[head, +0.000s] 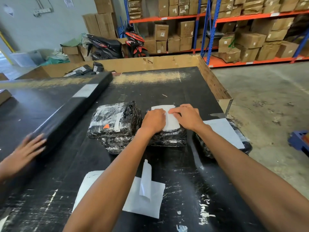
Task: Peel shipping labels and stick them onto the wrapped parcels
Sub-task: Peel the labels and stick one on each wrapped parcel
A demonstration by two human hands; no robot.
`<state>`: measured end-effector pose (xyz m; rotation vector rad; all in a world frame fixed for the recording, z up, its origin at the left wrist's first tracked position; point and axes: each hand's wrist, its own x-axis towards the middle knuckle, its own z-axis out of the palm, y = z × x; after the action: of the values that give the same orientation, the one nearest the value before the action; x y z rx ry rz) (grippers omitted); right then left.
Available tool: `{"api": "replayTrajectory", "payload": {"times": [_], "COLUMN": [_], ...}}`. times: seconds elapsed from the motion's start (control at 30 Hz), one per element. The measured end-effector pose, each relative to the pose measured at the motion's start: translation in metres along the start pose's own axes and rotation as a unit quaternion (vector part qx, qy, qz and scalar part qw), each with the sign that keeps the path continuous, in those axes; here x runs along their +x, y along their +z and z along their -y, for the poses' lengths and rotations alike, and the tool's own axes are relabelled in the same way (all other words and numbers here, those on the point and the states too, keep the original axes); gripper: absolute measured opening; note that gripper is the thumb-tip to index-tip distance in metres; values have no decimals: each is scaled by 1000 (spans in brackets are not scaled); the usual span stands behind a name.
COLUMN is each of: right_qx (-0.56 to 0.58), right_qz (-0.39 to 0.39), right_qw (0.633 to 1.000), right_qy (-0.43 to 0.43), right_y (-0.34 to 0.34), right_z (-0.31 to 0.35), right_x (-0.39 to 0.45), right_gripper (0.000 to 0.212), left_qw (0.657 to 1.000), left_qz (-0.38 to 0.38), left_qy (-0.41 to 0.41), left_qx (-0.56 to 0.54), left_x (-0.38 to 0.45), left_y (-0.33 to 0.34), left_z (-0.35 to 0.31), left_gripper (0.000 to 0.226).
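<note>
Sticking step: left hand (154,120) and right hand (187,117), fingers flat, press white label (171,122) onto middle parcel (168,138); next likely smooth edges, peel another label

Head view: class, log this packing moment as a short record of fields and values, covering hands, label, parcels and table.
left hand: presses on label, fingers bent
right hand: presses on label's right side
label: white, lying on top of middle parcel stack
middle parcel stack: black wrap
left parcel stack: black wrap, already labelled
right parcel: white sheet on top
backing sheets: near table edge
table: black, scuffed
</note>
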<state>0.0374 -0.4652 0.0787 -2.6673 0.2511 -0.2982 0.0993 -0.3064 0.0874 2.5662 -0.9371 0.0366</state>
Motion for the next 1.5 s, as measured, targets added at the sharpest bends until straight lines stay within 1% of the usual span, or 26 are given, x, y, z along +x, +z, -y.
{"api": "replayTrajectory", "payload": {"times": [0.07,0.17,0.23,0.37,0.43,0.53,0.67,0.77,0.87,0.9,0.97,1.03,1.07,1.1,1.13,1.2,1.3,1.33,1.43,1.5], "right_qx": [-5,-25,-39,-52,-22,70,165,211,281,308,381,461,486,501,500,464,389,367,300,294], "right_qz": [14,65,89,109,129,149,156,150,142,134,118,91,79,58,37,-6,-85,-99,-150,-164], "right_qw": [1000,998,995,992,991,986,974,964,941,929,890,837,820,812,813,833,872,881,912,918], "right_qy": [2,4,9,31,39,29,26,55,126,159,223,280,291,293,296,299,285,281,236,209], "right_y": [2,6,3,-2,-1,1,-2,-2,-3,-2,1,9,12,16,22,28,35,36,35,37], "right_z": [1,2,3,5,3,-6,-16,-21,-15,-13,-3,4,10,16,21,29,34,36,39,36], "right_x": [11,25,31,28,23,9,-17,-27,-30,-27,-20,-12,-10,-11,-11,-19,-35,-41,-58,-63], "right_gripper": [36,43,45,48,51,69,88,96,99,95,81,98,102,99,97,99,93,94,92,91], "left_qw": [999,996,994,991,990,992,996,996,994,992,986,976,972,968,965,960,958,957,943,920], "left_qz": [27,66,80,94,98,96,77,60,35,29,13,-12,-23,-29,-33,-39,-66,-74,-85,-74], "left_qy": [-8,-34,-52,-77,-77,-75,-55,-60,-77,-85,-98,-102,-106,-116,-125,-131,-101,-93,-92,-131], "left_qx": [33,53,62,63,62,38,7,-34,-74,-92,-137,-190,-210,-220,-228,-244,-259,-264,-309,-362], "left_x": [14,29,33,33,29,13,-16,-39,-55,-59,-65,-68,-68,-67,-68,-69,-73,-75,-80,-80], "left_y": [-1,-1,0,-1,0,4,8,10,13,15,17,19,21,23,24,26,23,21,23,29], "left_z": [1,5,8,12,11,9,8,7,5,6,8,10,12,13,14,16,14,12,11,13], "left_gripper": [34,40,43,46,49,56,62,68,76,78,85,87,86,83,81,74,55,54,66,82]}}
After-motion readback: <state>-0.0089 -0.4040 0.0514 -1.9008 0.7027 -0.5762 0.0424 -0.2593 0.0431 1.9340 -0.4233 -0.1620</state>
